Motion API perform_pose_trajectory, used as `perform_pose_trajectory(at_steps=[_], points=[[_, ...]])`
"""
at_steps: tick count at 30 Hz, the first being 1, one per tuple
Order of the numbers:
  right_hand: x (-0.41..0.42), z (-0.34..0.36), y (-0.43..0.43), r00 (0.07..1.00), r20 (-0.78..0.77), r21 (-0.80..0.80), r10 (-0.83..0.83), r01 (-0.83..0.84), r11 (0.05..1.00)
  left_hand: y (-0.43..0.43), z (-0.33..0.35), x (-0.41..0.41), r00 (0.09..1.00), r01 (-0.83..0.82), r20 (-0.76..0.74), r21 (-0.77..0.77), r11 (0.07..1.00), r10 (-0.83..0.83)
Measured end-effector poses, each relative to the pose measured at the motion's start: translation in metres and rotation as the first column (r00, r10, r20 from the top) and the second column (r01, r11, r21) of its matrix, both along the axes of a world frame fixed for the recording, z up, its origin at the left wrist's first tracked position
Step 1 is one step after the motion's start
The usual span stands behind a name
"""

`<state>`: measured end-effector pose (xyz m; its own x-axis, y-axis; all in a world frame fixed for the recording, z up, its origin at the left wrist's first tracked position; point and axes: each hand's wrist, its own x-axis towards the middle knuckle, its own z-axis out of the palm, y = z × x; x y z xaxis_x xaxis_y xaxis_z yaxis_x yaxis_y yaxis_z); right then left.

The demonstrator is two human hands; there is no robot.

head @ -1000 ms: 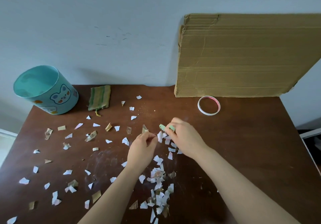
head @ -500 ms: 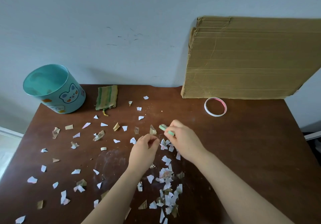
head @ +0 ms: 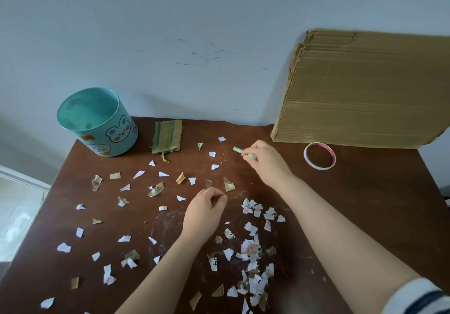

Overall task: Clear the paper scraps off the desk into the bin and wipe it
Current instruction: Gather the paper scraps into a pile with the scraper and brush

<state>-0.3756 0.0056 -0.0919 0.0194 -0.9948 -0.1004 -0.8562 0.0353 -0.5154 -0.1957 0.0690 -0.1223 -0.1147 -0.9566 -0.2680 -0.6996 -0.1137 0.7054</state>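
Whereas both hands met mid-desk a second ago, right hand now sits farther back gripping a green stick, left hand curls, contents unclear, and paper scraps litter the desk, well apart from the bin: clearing barely begun.

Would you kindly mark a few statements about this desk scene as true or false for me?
1. The right hand grips a small pale green stick. True.
2. The white tape ring lies inside the round teal bin with the bear picture. False: it lies on the brown wooden desk, in front of the brown cardboard sheet.
3. The striped green and yellow cloth lies beside the bin. True.
4. The torn paper scraps are all gone from the desk. False: many white and brown ones lie scattered across it.
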Motion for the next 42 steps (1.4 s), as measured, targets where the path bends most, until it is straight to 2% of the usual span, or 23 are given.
perform_pose_trajectory(at_steps=[3, 8, 12, 17, 25, 30, 33, 37, 42], points=[[0.010, -0.002, 0.015, 0.998, -0.016, 0.021, 0.064, -0.064, 0.998, -0.001, -0.003, 0.005, 1.000, 0.001, -0.006, 0.025, 1.000, -0.001], [0.014, 0.005, 0.052, 0.976, 0.046, 0.087, 0.211, -0.214, 0.973, -0.007, -0.007, 0.007, 1.000, -0.004, -0.009, 0.026, 1.000, 0.004], [0.010, 0.016, 0.042, 0.984, 0.118, 0.004, 0.133, -0.135, 0.991, -0.013, -0.006, 0.008, 1.000, 0.004, -0.015, 0.017, 1.000, -0.004], [0.016, 0.010, 0.001, 0.999, 0.037, -0.032, -0.003, 0.004, 0.999, -0.024, 0.000, 0.009, 1.000, 0.013, -0.027, 0.025, 1.000, -0.012], [0.021, 0.009, 0.022, 0.987, 0.076, 0.072, 0.142, -0.148, 0.986, -0.044, 0.000, 0.012, 0.999, -0.025, -0.040, 0.033, 0.999, 0.027], [0.016, 0.026, -0.024, 0.983, 0.172, -0.116, 0.059, -0.039, 0.993, -0.053, 0.000, 0.017, 0.997, -0.034, -0.064, 0.035, 0.999, 0.036], [0.024, 0.020, -0.062, 0.987, 0.158, -0.151, 0.025, 0.000, 0.988, -0.055, 0.000, 0.021, 0.996, -0.044, -0.073, 0.008, 0.999, 0.044], [0.031, 0.002, -0.089, 0.992, 0.128, -0.089, 0.004, 0.007, 0.996, -0.056, -0.002, 0.025, 0.996, -0.054, -0.072, -0.016, 0.998, 0.052], [0.034, -0.004, -0.063, 0.988, 0.119, -0.004, 0.097, -0.097, 0.995, -0.058, -0.007, 0.025, 0.996, -0.055, -0.068, 0.015, 0.998, 0.056]])
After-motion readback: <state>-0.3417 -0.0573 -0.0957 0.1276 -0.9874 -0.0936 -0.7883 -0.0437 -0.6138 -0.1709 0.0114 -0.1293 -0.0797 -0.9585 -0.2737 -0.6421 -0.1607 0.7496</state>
